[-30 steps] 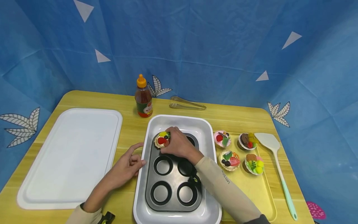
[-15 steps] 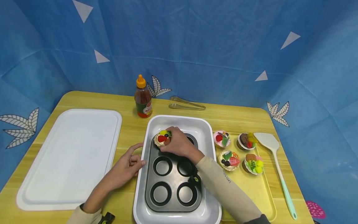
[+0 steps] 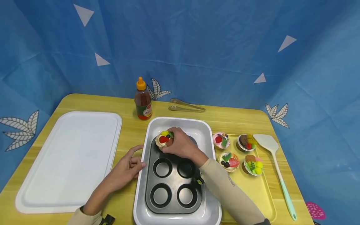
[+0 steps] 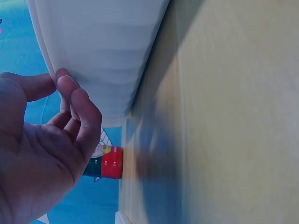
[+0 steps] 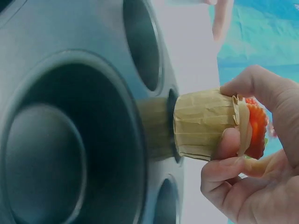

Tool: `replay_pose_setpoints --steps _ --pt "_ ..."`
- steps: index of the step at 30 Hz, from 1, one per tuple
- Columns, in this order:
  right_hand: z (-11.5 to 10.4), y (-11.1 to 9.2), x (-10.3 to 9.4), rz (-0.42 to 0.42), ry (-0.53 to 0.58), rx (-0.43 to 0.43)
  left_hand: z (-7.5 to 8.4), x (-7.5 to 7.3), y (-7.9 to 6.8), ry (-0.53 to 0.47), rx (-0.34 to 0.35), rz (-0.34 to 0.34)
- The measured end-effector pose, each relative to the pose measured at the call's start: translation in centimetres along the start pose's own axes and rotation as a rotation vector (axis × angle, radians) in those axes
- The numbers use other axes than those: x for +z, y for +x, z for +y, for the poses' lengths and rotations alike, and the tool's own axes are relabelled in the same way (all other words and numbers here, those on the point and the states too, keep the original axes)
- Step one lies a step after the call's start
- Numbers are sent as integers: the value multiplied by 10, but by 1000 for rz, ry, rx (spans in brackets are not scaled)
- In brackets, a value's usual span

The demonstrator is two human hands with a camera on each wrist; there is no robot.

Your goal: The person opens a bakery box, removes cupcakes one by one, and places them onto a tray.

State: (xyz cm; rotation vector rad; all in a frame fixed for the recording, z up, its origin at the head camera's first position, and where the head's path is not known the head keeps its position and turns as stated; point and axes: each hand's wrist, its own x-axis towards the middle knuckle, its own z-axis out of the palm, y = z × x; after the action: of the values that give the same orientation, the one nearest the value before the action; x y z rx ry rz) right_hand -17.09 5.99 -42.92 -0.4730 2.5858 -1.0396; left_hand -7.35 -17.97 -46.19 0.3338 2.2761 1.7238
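Note:
My right hand (image 3: 181,144) pinches a fruit-topped cupcake (image 3: 162,140) over the far left cup of a dark muffin tin (image 3: 174,182). In the right wrist view, thumb and fingers grip the top of the cupcake's tan paper wrapper (image 5: 205,123). Its base stands out of the cup, close over the tin. The tin lies inside a white rectangular pan (image 3: 181,122). At the pan's left side, my left hand (image 3: 125,170) pinches the rim, with thumb and fingertips meeting at the edge in the left wrist view.
Several cupcakes (image 3: 230,162) stand on and beside a yellow tray (image 3: 250,193) at right. A spatula (image 3: 277,161) lies beyond it. A white tray (image 3: 70,156) lies at left. A sauce bottle (image 3: 143,104) and metal tongs (image 3: 187,105) are at the back.
The cupcake in my right hand has risen very slightly and shifted a little right relative to the tin. My left hand stays at the pan's rim. The head view has shifted slightly.

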Motion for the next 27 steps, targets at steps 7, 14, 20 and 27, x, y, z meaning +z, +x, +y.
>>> replay_pose_setpoints --steps 7,14,20,27 --pt "-7 -11 -13 7 42 -7 -1 1 -1 -2 3 2" --pt "-11 -25 -26 45 79 -25 -1 1 1 -20 -8 -4" --pt "-14 -35 -35 66 95 -18 -3 1 0 -22 13 -2" --pt "-14 -52 -48 71 98 15 -2 1 0 -9 0 -2"
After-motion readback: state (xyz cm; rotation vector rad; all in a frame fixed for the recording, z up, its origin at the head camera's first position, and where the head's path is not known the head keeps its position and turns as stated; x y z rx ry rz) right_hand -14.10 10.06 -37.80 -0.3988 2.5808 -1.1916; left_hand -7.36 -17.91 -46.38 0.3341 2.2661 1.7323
